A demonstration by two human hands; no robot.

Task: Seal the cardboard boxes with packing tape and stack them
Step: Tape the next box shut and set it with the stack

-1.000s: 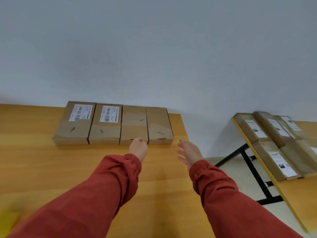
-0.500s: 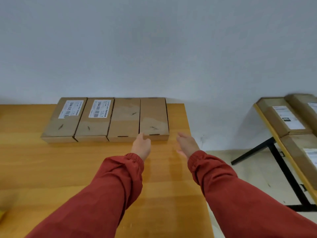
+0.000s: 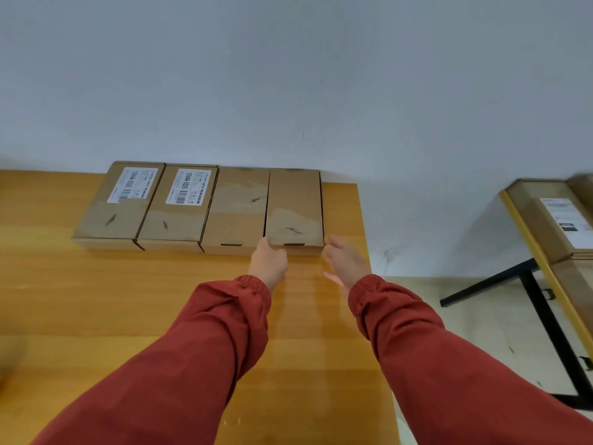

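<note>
Since the end box (image 3: pixel 294 203) is lying rightmost along the far edge of the surface (image 3: pixel 96 300), you are flanking its near corners, probably for a lift: right hand (image 3: pixel 346 263) fingers released, left hand (image 3: pixel 268 264) fingers' state indiscernible.

The left arm (image 3: pixel 192 364) and right arm (image 3: pixel 433 364), both sleeved in red, stretch forward over the table (image 3: pixel 96 316) toward its far right corner. The left hand (image 3: pixel 268 263) shows its back, fingers pointing away and foreshortened, their curl unclear. The right hand (image 3: pixel 346 261), by the table's right edge, is spread, fingers straight, palm facing left.
</note>
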